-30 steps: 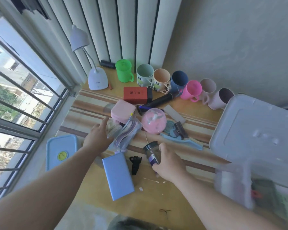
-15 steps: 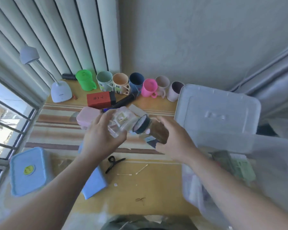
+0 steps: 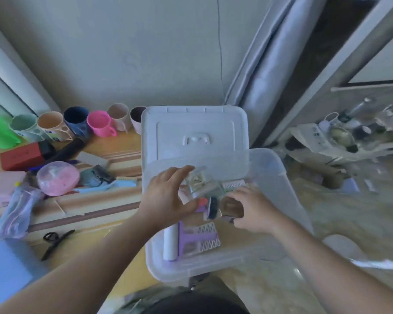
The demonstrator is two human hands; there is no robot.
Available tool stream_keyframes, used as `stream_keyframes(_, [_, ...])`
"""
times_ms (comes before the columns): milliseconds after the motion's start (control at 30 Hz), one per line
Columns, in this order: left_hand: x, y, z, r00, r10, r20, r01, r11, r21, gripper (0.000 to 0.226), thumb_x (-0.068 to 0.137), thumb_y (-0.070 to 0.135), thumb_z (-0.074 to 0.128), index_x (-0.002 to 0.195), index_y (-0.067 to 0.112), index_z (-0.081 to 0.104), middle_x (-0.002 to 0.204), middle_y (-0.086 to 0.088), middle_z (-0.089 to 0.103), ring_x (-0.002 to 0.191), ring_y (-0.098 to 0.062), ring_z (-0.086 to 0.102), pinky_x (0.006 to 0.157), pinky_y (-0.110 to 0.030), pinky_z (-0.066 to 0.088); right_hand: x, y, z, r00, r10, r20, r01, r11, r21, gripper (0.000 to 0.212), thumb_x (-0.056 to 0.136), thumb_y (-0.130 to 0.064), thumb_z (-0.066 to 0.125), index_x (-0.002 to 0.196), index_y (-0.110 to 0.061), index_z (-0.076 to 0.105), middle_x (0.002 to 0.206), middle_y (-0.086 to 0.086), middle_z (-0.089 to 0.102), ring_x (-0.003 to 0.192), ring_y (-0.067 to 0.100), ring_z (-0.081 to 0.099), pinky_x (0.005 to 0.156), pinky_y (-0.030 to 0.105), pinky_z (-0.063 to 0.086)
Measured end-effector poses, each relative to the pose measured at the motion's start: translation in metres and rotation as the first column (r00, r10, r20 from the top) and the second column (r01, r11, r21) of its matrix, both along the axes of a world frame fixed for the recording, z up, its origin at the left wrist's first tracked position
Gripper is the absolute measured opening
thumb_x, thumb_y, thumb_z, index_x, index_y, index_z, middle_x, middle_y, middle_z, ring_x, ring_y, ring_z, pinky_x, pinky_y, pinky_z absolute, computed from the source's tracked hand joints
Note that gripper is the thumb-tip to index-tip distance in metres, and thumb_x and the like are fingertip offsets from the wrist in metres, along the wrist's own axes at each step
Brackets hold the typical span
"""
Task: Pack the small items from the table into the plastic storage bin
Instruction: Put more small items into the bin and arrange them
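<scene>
The clear plastic storage bin (image 3: 288, 200) stands at the table's right end, with its white lid (image 3: 194, 130) lying behind it. Over the bin's opening, my left hand (image 3: 166, 196) holds a clear packet of small items (image 3: 199, 183). Beside it, my right hand (image 3: 252, 208) grips a small brown jar with a black cap (image 3: 225, 207), tipped on its side. Inside the bin lie a purple rack (image 3: 196, 239), a white roll (image 3: 170, 243) and a pale green comb-like piece (image 3: 234, 184).
Left of the bin, the table (image 3: 114, 146) holds a row of coloured mugs (image 3: 98, 123), a red box (image 3: 21, 156), a pink round case (image 3: 57, 177), a purple pouch (image 3: 17, 211), a black clip (image 3: 55, 241) and a blue box (image 3: 7, 266). Clutter lies on the floor at right (image 3: 349, 137).
Both hands have carried the clear packet and the jar rightward from above the table to over the open bin. The view has swung right with them.
</scene>
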State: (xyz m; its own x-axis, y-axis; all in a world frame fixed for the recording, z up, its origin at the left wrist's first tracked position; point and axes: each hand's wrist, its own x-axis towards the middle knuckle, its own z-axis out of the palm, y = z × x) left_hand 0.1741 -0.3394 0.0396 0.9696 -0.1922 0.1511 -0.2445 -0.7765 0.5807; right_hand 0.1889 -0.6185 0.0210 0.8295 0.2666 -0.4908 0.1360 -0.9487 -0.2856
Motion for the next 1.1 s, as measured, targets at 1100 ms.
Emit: stream_keyframes(1100, [-0.003,-0.115,-0.067,0.897,-0.027,-0.442,0.065,0.995,0.07,0.08,0.082,0.036,0.077,0.151,0.036,0.035,0.143,0.006,0.046,0.121,-0.016,0.055,0.096,-0.02,0.038,0.026,-0.05,-0.044,0.995,0.093,-0.04,-0.069,0.911,0.406,0.078,0.079,-0.038,0.086,0.148,-0.033,0.05,0.141,-0.011,0.059,0.124,0.009,0.056,0.102,0.029,0.047])
